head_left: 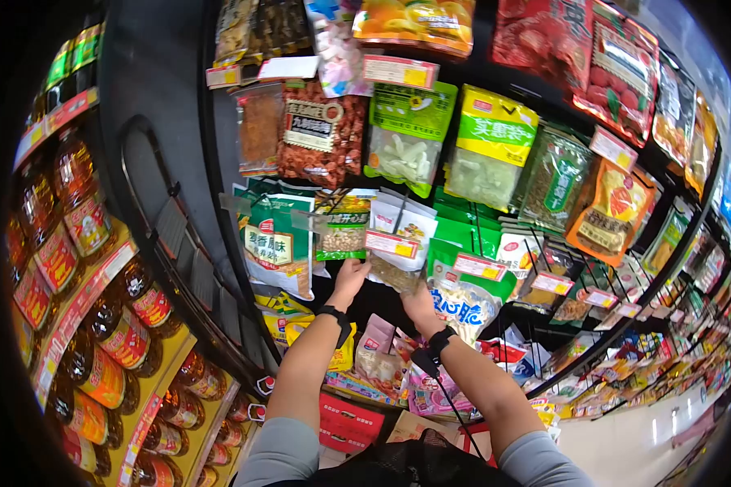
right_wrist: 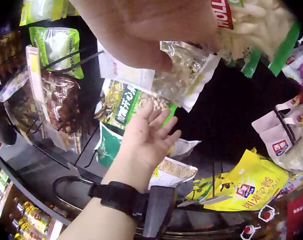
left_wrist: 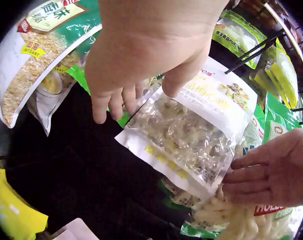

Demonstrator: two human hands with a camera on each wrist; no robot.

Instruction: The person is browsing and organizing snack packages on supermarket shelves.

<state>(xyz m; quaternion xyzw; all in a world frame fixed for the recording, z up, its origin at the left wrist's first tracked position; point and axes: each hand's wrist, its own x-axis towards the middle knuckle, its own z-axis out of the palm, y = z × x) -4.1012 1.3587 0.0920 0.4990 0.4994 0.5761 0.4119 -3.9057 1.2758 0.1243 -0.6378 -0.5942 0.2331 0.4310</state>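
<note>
Along the left edge of the head view, amber oil bottles (head_left: 126,337) with red labels stand in rows on yellow shelves. Next comes the black rack (head_left: 219,162) hung with packets, among them a soft green pack (head_left: 272,243) near the rack's left edge.

Just right of the pack, the left hand (head_left: 349,280) reaches up. Its grip is spread, and the fingers are straight and apart at the pouch's lower left side. The right wrist view shows this plainly, with the open palm (right_wrist: 149,135) below the pouch and a black wrist strap (right_wrist: 119,197) behind it. The head view shows only the back of that hand.

The pouch (head_left: 398,243) hangs in the rack's middle row, left of centre, behind a red-and-yellow price tag (head_left: 391,243). Its long axis runs roughly upright there, with the header up and the bottom edge toward the hands.

The left wrist view shows its make. The pouch (left_wrist: 186,135) is a flat, glossy plastic rectangle with a white printed header, a clear crinkled window full of small pale lumps, and a white bottom band. In that view it lies on a diagonal.

The right hand (head_left: 421,304) pinches the pouch's lower right corner, its fingers (left_wrist: 241,175) curled against the edge.

Only the right wrist view shows a yellow bag (right_wrist: 241,187) lower on the rack. Toward the rack's right edge hangs an orange bag (head_left: 613,207).
</note>
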